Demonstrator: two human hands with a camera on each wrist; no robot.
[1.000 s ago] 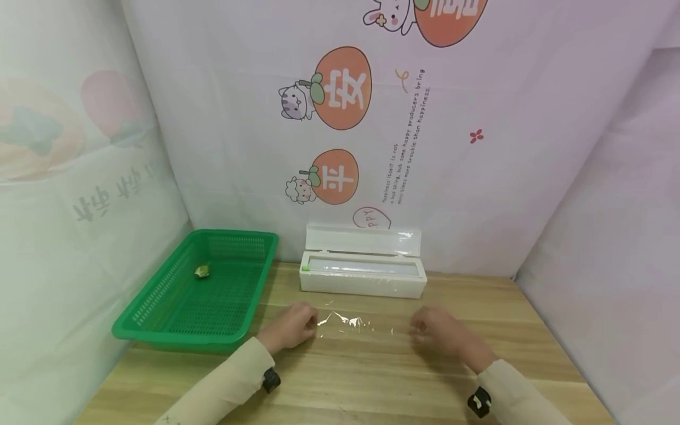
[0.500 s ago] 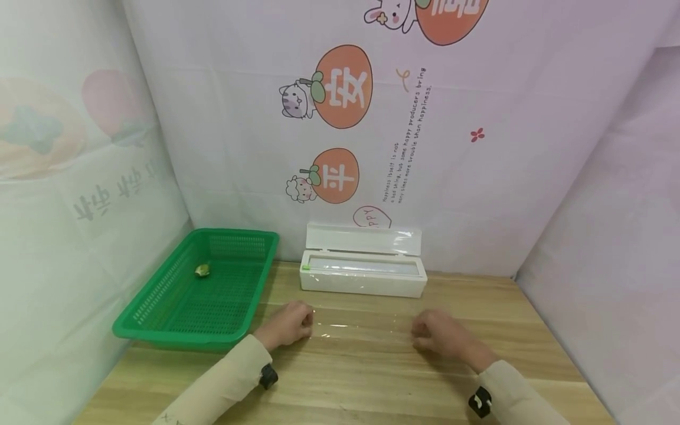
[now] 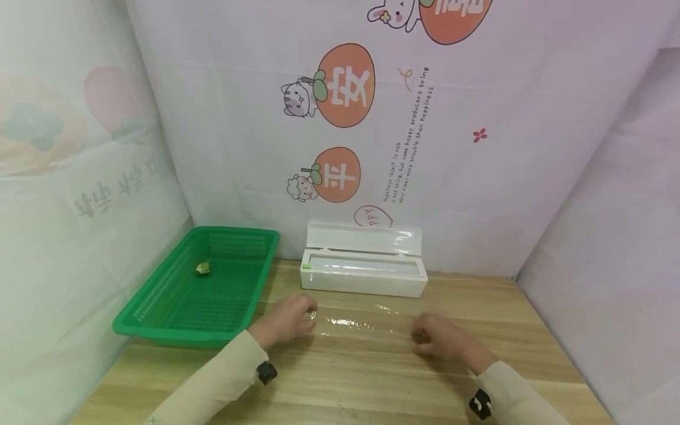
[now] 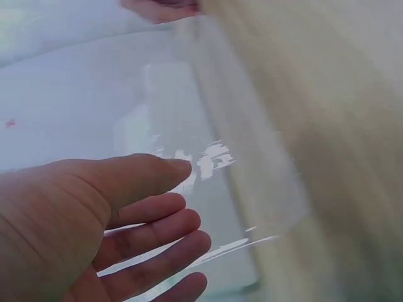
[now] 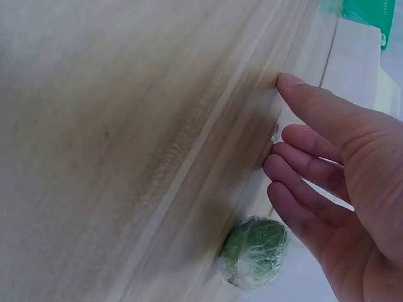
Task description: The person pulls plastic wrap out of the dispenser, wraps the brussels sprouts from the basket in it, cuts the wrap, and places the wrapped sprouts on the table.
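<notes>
A thin, clear sheet of plastic wrap (image 3: pixel 347 323) spans the space between the two hands, visible mainly by its glints. My left hand (image 3: pixel 287 319) grips its left end with curled fingers; the film shines beside the thumb (image 4: pixel 170 170) in the left wrist view. At the other end, my right hand (image 3: pixel 441 337) grips the film, fingers bent, a gap showing between thumb and index finger. A small round green thing wrapped in clear film (image 5: pixel 255 251) sits by that hand's little finger in the right wrist view; whether it touches the hand I cannot tell.
A white plastic-wrap dispenser box (image 3: pixel 363 283) stands behind the film, its lid (image 3: pixel 363 239) raised. To the left is a green basket (image 3: pixel 196 339) with a small film-wrapped green thing (image 3: pixel 202 268) inside. The wooden table (image 3: pixel 366 383) meets white printed cloth walls (image 3: pixel 239 147).
Both hands stay nearly in place. The film's glints have shifted and spread between them, and the left forearm has slid slightly left. Box and basket have not moved.
</notes>
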